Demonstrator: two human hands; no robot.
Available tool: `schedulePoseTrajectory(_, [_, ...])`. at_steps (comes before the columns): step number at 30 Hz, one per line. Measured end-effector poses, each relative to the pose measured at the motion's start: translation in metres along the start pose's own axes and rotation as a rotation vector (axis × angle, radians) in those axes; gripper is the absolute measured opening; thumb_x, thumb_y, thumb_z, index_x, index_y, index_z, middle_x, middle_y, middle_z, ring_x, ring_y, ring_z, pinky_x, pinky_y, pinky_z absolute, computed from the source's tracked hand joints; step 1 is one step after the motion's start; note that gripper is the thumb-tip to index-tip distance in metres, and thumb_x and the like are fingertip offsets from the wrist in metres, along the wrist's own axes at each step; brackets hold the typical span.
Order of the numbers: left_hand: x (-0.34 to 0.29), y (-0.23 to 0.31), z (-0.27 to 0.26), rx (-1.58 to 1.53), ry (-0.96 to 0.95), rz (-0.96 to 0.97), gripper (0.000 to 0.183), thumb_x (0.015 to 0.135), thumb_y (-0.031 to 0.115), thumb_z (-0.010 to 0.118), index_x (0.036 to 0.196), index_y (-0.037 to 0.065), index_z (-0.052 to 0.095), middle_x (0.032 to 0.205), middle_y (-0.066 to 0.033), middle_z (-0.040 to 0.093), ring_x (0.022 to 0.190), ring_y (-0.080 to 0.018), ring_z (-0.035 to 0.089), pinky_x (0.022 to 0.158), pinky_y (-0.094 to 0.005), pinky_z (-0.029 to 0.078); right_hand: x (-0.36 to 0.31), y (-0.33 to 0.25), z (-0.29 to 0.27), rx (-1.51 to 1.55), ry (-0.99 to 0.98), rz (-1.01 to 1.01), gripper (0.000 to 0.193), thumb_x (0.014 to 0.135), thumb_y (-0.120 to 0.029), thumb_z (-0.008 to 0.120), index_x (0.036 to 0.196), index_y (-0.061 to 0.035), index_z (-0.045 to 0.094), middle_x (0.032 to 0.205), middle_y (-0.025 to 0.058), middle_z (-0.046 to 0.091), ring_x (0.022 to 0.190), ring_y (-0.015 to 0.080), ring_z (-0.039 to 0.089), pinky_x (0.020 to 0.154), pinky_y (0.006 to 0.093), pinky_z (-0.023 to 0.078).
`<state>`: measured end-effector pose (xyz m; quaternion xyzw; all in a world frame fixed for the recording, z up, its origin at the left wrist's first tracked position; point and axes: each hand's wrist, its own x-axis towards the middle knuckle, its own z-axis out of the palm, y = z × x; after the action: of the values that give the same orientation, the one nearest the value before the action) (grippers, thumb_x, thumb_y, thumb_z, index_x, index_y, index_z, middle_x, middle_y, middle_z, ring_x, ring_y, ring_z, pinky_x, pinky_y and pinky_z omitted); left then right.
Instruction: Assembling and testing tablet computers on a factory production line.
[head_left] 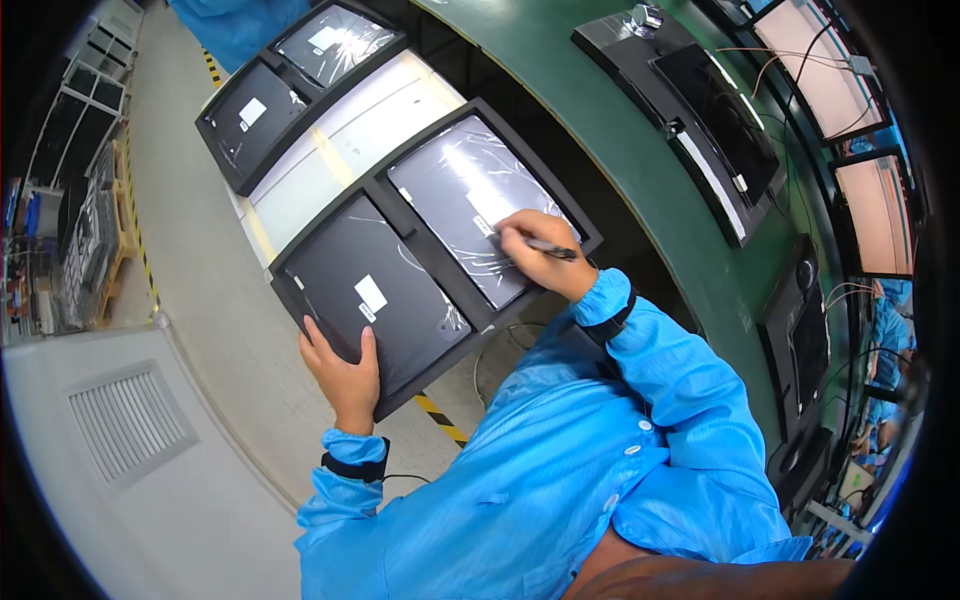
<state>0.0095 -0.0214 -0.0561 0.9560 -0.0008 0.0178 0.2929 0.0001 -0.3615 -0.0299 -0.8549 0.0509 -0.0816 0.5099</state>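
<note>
Black tray lies beyond the hands (346, 385) (548, 264), green bench (620, 150) at right

the near tray (435, 270) holds a left panel (340, 260) and a right panel (465, 175) side by side, with the left hand (345, 375) at its near left edge and the right hand (545, 258), a pen (552, 249) in it, over the right panel. behind the near tray, across a flat surface (380, 110), lies the far tray (320, 118), with two more panels in it. to the right runs a workbench (640, 150) with screens (878, 215) along its far side; to the left, beyond the floor (185, 200), is a pallet (125, 215).
</note>
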Motion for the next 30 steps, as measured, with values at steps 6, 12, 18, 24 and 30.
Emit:
schedulePoseTrajectory(6, [-0.001, -0.015, 0.009, -0.018, 0.074, 0.039, 0.069, 0.099, 0.023, 0.062, 0.157, 0.002, 0.030, 0.152, -0.0291, 0.035, 0.139, -0.0462, 0.038, 0.117, -0.0488, 0.031, 0.000, -0.044, 0.045, 0.139, -0.168, -0.067, 0.014, 0.092, -0.017, 0.066, 0.097, -0.0038, 0.070, 0.084, 0.0105, 0.070, 0.073, 0.0200, 0.068, 0.067, 0.0325, 0.053])
schedulePoseTrajectory(12, [-0.003, -0.018, 0.012, -0.024, 0.064, 0.047, 0.068, 0.100, 0.024, 0.059, 0.158, 0.003, 0.029, 0.153, -0.0284, 0.032, 0.140, -0.0451, 0.036, 0.116, -0.0512, 0.032, -0.001, -0.057, 0.125, 0.106, -0.328, -0.432, 0.013, 0.087, -0.017, 0.070, 0.094, -0.0066, 0.071, 0.085, 0.0060, 0.072, 0.076, 0.0238, 0.068, 0.074, 0.0342, 0.047])
schedulePoseTrajectory(18, [-0.005, -0.018, 0.007, -0.007, 0.036, 0.002, 0.069, 0.100, 0.026, 0.059, 0.158, 0.004, 0.028, 0.154, -0.0293, 0.031, 0.142, -0.0462, 0.034, 0.116, -0.0523, 0.033, -0.003, -0.057, 0.137, 0.040, -0.312, -0.426, 0.013, 0.086, -0.018, 0.070, 0.094, -0.0074, 0.070, 0.084, 0.0065, 0.071, 0.075, 0.0245, 0.068, 0.075, 0.0354, 0.047])
schedulePoseTrajectory(24, [0.001, -0.013, 0.009, -0.054, 0.035, 0.051, 0.069, 0.099, 0.024, 0.061, 0.157, 0.003, 0.030, 0.153, -0.0287, 0.034, 0.141, -0.0458, 0.035, 0.116, -0.0509, 0.033, -0.006, -0.059, 0.116, 0.038, -0.201, -0.402, 0.013, 0.085, -0.016, 0.071, 0.094, -0.0067, 0.069, 0.079, 0.0072, 0.069, 0.075, 0.0269, 0.067, 0.073, 0.0369, 0.048])
schedulePoseTrajectory(30, [0.006, -0.027, 0.004, -0.015, 0.019, 0.103, 0.071, 0.099, 0.024, 0.061, 0.156, -0.003, 0.028, 0.156, -0.0325, 0.030, 0.141, -0.0485, 0.033, 0.118, -0.0516, 0.028, -0.041, -0.064, -0.026, -0.139, -0.083, -0.391, 0.029, 0.090, -0.010, 0.071, 0.118, -0.0084, 0.065, 0.106, 0.0130, 0.061, 0.090, 0.0325, 0.066, 0.074, 0.0399, 0.054])
